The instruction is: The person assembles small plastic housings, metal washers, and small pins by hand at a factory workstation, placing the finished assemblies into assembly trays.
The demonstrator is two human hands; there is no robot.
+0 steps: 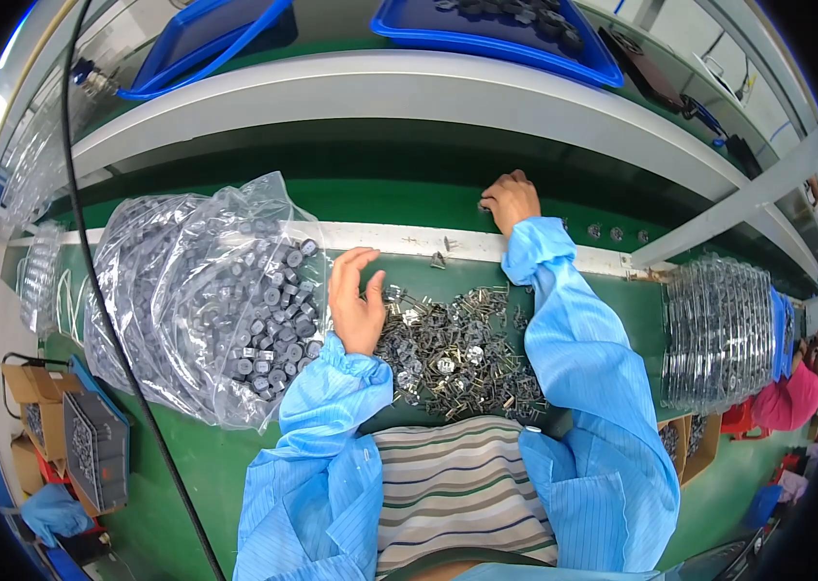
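Observation:
My left hand [356,302] hovers at the left edge of a heap of small metal-pinned parts [457,363] on the green bench. Its thumb stands apart from the curved fingers, and nothing shows between them. Beyond the heap, past the white rail [380,238], my right hand [514,201] is at the green strip, fingers curled together. A tiny part seems to be at its fingertips, too small to make out. One loose pinned part [438,259] lies by the rail. Several small parts [617,233] sit in a row right of my right sleeve.
Left of the heap, a clear plastic bag [167,300] spills dark round caps [283,334]. Stacked clear trays [714,334] stand right. A grey shelf beam [409,82] crosses above, bearing blue trays [394,24]. A black cable [104,315] hangs at left. A person in pink [787,397] is far right.

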